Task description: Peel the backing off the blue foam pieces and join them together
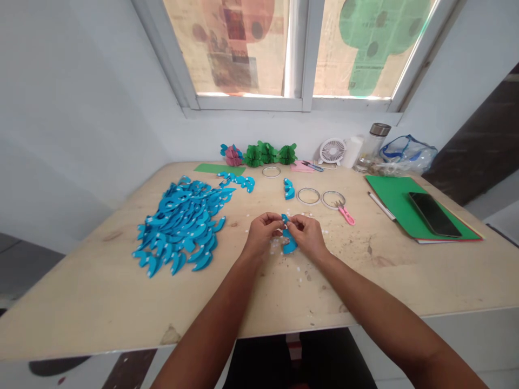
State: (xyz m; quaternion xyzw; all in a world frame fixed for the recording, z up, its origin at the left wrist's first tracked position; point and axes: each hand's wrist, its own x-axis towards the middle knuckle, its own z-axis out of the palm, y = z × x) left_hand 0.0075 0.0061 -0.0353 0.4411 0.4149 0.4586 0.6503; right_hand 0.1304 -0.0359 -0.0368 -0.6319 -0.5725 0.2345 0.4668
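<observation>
Near the middle of the table, a blue paper piece (290,246) is held between both hands. My left hand (264,231) pinches its upper left side. My right hand (307,232) closes on the same piece from the right, thumb and fingers together near its top. Small white bits lie around and below the fingers. To the left spreads a large pile of blue curved paper pieces (182,219) with white spots on them. Another small blue piece (288,189) lies just beyond the hands.
Tape rolls (308,196) and pink-handled snips (345,212) lie right of centre. A phone (434,214) rests on green sheets (389,202) at the right. Paper figures (266,153), a small fan (332,151) and a bottle (373,145) stand along the wall.
</observation>
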